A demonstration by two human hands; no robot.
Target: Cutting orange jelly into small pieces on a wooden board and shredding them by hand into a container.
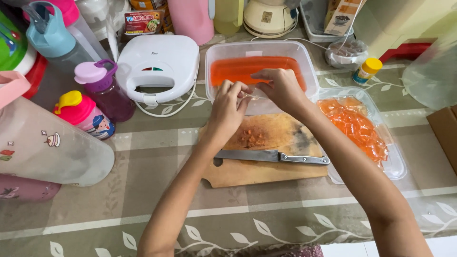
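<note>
A thin, clear strip of wrapper [252, 95] is pinched between the fingertips of the left hand [227, 110] and the right hand [282, 89], just above the near rim of the clear tub [261, 47] that holds whole orange sausages [254, 69]. A heap of peeled-off orange casings is seen in the tub lid [395, 166] to the right, so several appear done and several remain. A few cut bits [252, 138] lie on the wooden board [266, 166] beside the knife [271, 156] on the table [143, 200]

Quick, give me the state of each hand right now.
Left hand: fingers pinched shut on a thin clear wrapper.
Right hand: fingers curled, pinching the same wrapper over the clear plastic box.
</note>
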